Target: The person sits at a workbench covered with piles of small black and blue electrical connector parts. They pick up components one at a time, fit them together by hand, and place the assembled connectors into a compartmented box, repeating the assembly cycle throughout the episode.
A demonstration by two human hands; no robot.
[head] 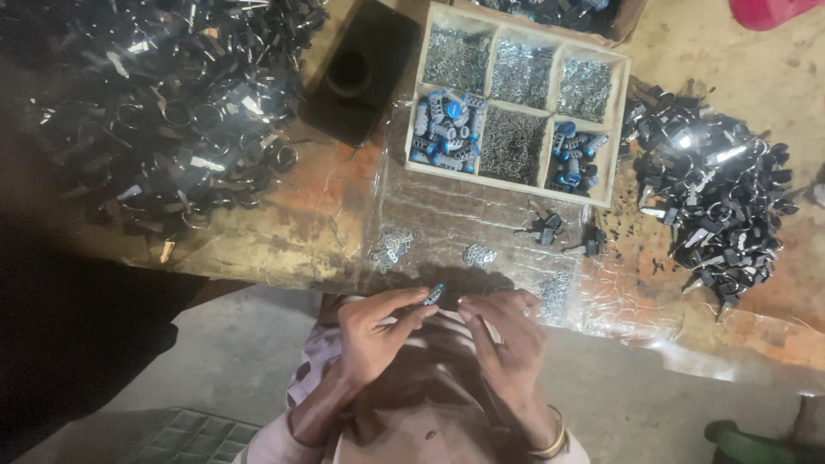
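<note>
A divided tray (619, 129) sits far on the tabletop (284, 223), with a large heap of keys (163, 103) to its left and a smaller heap (718, 202) to its right. Near the tray lie loose keys (546, 228) and small metal rings (391, 249).

A thin gold bangle is worn on the right hand (509, 344), the left hand (375, 331) is bare, and light patterned cloth is worn below.
</note>
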